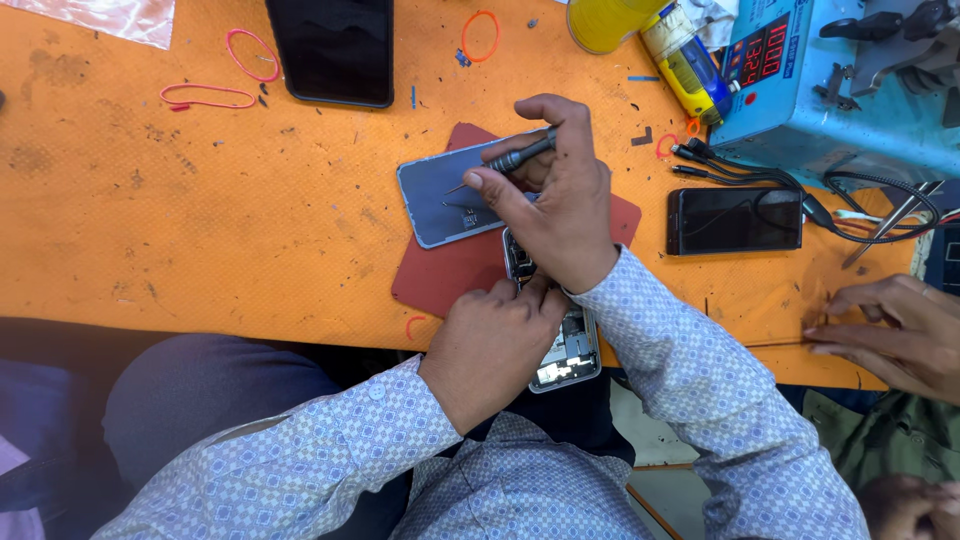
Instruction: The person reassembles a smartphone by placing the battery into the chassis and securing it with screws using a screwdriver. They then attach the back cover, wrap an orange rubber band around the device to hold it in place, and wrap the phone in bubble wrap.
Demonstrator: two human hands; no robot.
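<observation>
Metal screwdriver [520, 155] pinched in my right hand [555, 215] could skid off the opened phone [565, 350] my left hand [495, 340] clamps at the worktop's [250, 220] six o'clock edge, gouging the board.

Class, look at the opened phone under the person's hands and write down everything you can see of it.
The opened phone lies flat on a dark red mat at the near edge of the orange table, its silvery frame overhanging toward the person. Its back is off, showing grey metal parts and circuitry. The left hand rests on its middle; the right hand, gripping a slim screwdriver, covers its upper end.
</observation>
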